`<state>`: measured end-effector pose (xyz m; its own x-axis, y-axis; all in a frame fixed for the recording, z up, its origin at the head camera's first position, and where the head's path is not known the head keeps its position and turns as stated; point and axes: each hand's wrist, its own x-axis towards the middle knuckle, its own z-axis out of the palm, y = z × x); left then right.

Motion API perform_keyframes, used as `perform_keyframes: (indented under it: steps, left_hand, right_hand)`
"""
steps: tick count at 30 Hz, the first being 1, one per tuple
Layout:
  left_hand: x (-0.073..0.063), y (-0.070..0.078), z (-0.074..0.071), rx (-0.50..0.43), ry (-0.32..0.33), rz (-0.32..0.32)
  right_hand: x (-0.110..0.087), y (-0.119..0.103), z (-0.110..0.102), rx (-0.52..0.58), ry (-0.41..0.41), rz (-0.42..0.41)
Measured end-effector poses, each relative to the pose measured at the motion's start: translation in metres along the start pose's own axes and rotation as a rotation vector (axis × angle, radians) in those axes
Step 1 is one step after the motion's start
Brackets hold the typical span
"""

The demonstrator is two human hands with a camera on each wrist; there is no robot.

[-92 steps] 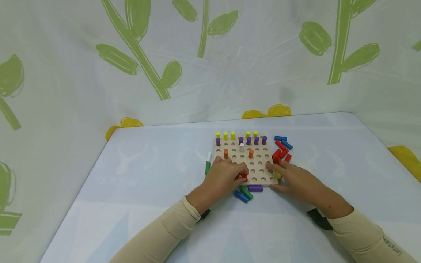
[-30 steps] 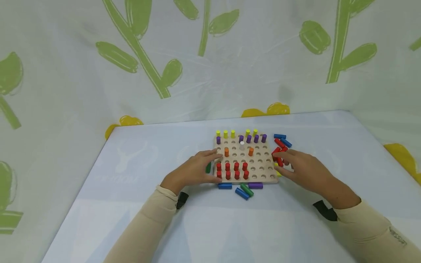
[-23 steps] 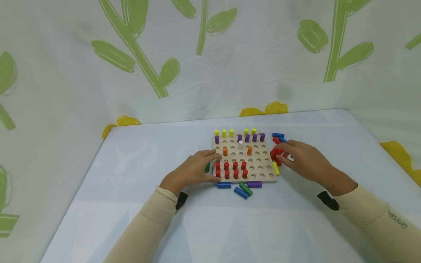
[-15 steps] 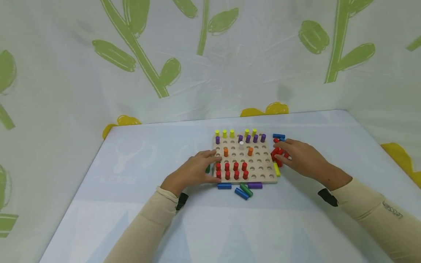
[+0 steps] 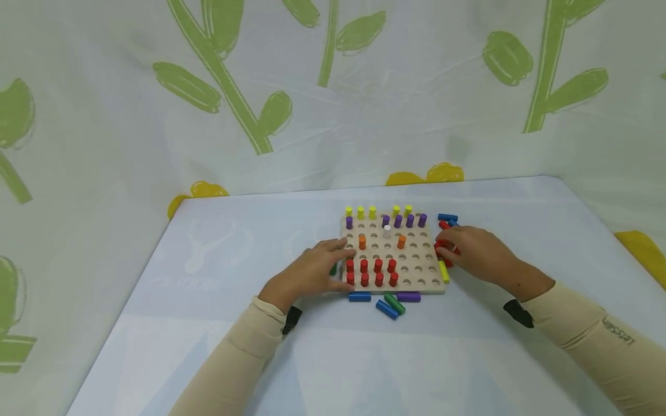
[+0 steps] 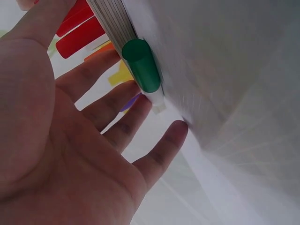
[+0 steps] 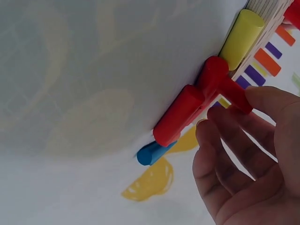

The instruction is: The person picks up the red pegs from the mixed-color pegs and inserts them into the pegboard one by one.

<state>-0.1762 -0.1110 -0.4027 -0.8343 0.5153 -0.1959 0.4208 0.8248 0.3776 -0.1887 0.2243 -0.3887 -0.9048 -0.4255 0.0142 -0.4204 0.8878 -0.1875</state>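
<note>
A square wooden pegboard (image 5: pixel 413 276) lies on the table. Red pegs (image 5: pixel 378 266) stand in two short rows at its front left, with orange pegs (image 5: pixel 402 242) and a white peg (image 5: pixel 387 231) farther back. My left hand (image 5: pixel 309 271) spreads around the board's front left corner, fingertips at its side edge. A green peg (image 6: pixel 144 65) lies along that edge, by those fingers. At the board's right side, my right hand (image 5: pixel 481 255) pinches a red peg (image 7: pixel 235 96) between thumb and fingers. More red pegs (image 7: pixel 180 115) lie loose beside it, partly behind the hand in the head view.
Purple (image 5: pixel 410 221) and yellow pegs (image 5: pixel 396 210) stand in the rear rows. Blue pegs (image 5: pixel 359 297), a green peg (image 5: pixel 395 304) and a purple peg (image 5: pixel 409 297) lie before the board. A yellow peg (image 5: pixel 444 271) lies along its right edge; another blue peg (image 5: pixel 447 217) lies behind.
My left hand has moved from the board's front, over the red pegs, to its left edge. My right hand has shifted from the board's right edge to the loose red pegs and now pinches one.
</note>
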Motion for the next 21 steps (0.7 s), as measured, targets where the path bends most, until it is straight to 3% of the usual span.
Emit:
perform_keyframes:
  steps: [10, 21]
  left_hand:
    - [0.0002, -0.0009, 0.0014, 0.015, 0.002, -0.008]
    - [0.0000, -0.0002, 0.0014, 0.004, 0.004, -0.011]
  right_hand:
    - [0.0032, -0.0005, 0.0006, 0.091, -0.043, 0.047]
    - [-0.0022, 0.0005, -0.0005, 0.105, 0.016, 0.047]
